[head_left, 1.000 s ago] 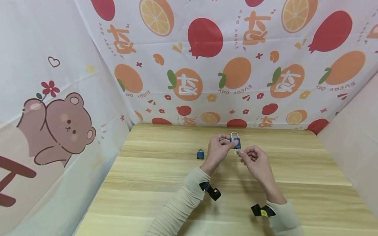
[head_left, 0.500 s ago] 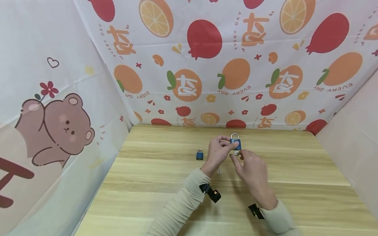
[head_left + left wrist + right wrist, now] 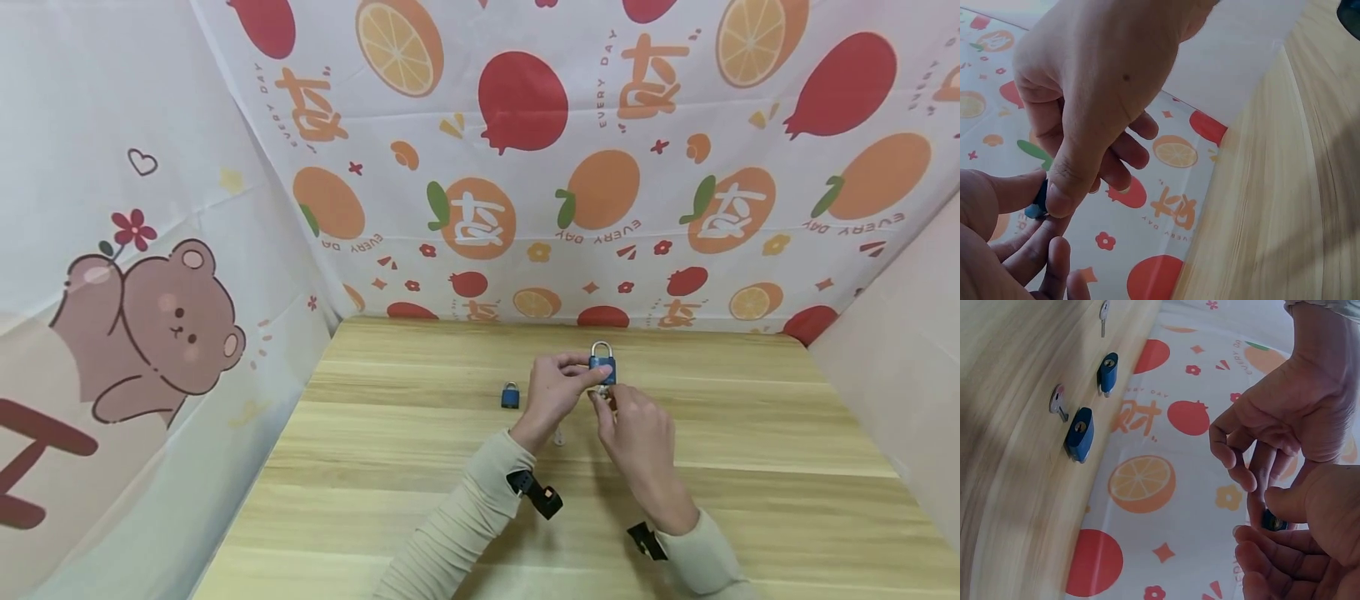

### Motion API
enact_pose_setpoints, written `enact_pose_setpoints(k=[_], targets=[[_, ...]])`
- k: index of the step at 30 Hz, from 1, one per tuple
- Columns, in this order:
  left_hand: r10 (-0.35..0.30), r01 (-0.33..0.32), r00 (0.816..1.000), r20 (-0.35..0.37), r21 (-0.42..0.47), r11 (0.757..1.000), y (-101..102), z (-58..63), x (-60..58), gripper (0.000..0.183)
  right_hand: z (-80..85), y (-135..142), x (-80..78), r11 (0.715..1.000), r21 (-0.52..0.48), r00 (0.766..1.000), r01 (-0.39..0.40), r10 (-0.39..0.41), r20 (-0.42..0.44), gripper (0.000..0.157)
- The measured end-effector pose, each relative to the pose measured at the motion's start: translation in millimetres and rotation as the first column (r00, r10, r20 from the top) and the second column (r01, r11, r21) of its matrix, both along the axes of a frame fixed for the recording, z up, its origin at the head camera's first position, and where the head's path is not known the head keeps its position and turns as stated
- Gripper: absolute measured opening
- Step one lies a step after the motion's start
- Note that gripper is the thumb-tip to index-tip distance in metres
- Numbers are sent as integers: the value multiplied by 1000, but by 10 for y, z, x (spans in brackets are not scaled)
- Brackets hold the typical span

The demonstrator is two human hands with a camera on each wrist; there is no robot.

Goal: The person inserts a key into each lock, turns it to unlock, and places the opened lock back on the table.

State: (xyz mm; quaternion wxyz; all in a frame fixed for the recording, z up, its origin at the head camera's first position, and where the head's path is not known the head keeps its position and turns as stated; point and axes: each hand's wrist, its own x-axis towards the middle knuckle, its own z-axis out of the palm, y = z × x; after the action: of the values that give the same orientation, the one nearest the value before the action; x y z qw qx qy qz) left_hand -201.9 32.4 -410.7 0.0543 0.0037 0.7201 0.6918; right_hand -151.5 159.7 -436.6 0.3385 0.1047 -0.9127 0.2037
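Note:
In the head view my left hand pinches a blue padlock between thumb and fingers, its silver shackle pointing up. Right below it, the fingertips of my right hand pinch a shiny key at the padlock's underside. The key is mostly hidden by those fingers. Both hands meet in the left wrist view, where a dark blue bit of the padlock shows between the fingers. The right wrist view shows the padlock's keyhole end among the fingertips.
On the wooden table stands a second blue padlock, left of my hands. Another padlock shows in the right wrist view, with a key beside it and another key farther off. A fruit-print cloth hangs behind the table.
My right hand has moved left and turned, so its fingers now close around the key under the padlock. My left hand has kept its hold on the padlock almost in place.

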Motion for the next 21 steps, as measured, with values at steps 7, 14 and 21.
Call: enact_pose_setpoints(k=[7, 14, 21], targets=[[5, -6, 999, 38, 13, 1000, 6, -12, 7, 25, -31, 14, -1, 1000, 3, 1000, -3, 3, -25, 21], [8, -9, 999, 42, 24, 1000, 12, 7, 16, 24, -20, 10, 13, 999, 36, 999, 12, -11, -36, 24], [13, -14, 999, 37, 22, 1000, 38, 20, 22, 23, -9, -1, 26, 999, 46, 999, 26, -24, -33, 23]])
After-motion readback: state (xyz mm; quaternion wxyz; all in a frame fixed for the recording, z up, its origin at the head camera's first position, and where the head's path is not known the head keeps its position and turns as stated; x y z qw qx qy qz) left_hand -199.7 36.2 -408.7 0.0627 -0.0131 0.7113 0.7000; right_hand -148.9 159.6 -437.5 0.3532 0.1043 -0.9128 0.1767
